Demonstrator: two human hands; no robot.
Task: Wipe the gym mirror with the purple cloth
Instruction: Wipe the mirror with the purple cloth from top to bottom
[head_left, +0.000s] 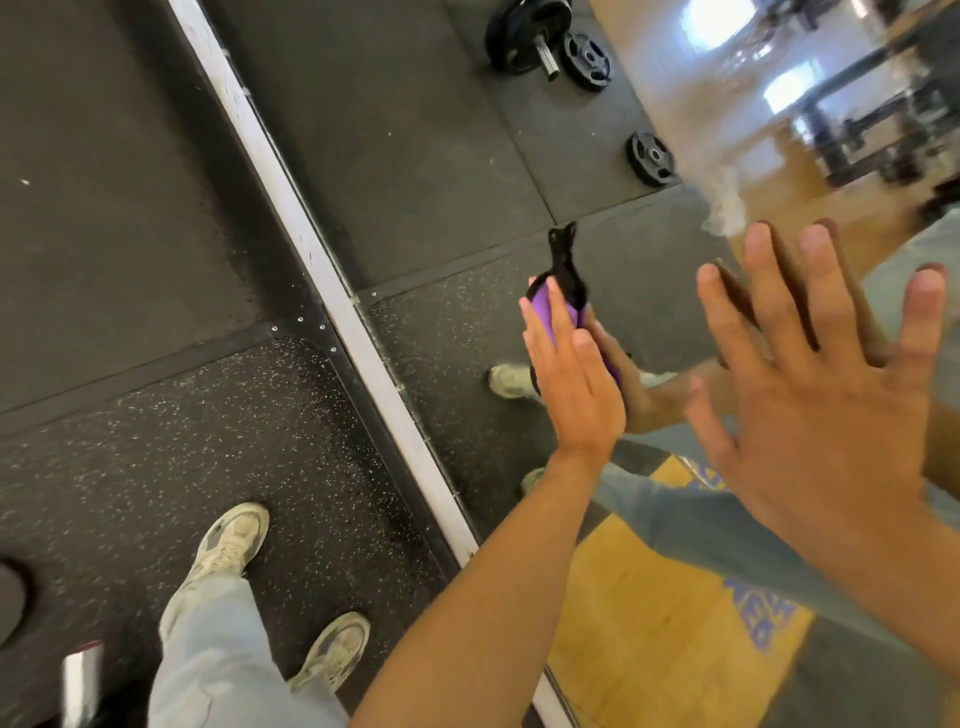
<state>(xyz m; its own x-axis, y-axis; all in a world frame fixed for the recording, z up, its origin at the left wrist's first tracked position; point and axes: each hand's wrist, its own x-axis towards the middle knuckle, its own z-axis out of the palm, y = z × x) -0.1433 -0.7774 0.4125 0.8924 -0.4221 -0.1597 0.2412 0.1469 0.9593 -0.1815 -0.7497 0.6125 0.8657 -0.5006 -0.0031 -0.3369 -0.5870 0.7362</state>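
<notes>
1. While the left hand (574, 384) lies flat against the mirror (467, 182), its fingers (550, 322) are straight and together, pressing the purple cloth (558, 312) to the glass.
2. That cloth sits under the fingertips and palm, low on the mirror, near the pale frame (332, 291); a dark part of it sticks up above the fingertips, and its reflection merges with it.
3. To the right, the right hand (826, 395) is spread wide, fingers (769, 280) straight and apart, holding nothing; the fingertips meet their own reflection, so they seem to touch the glass.
4. Just above the right fingertips a whitish smear (727, 208) marks the glass.
5. Reflected in the mirror are weight plates (652, 158) on the dark floor, a barbell end (524, 36) near the top, blurred gym frames (872, 130) at the upper right and a yellow floor patch (649, 613) with blue lettering.
6. On the near side, speckled rubber floor (182, 441) carries the person's two pale shoes (234, 540) and light grey trouser legs (218, 654).
7. At the lower left edge stand a shiny metal item (80, 680) and a dark rounded shape (10, 597), both too cropped to identify.
</notes>
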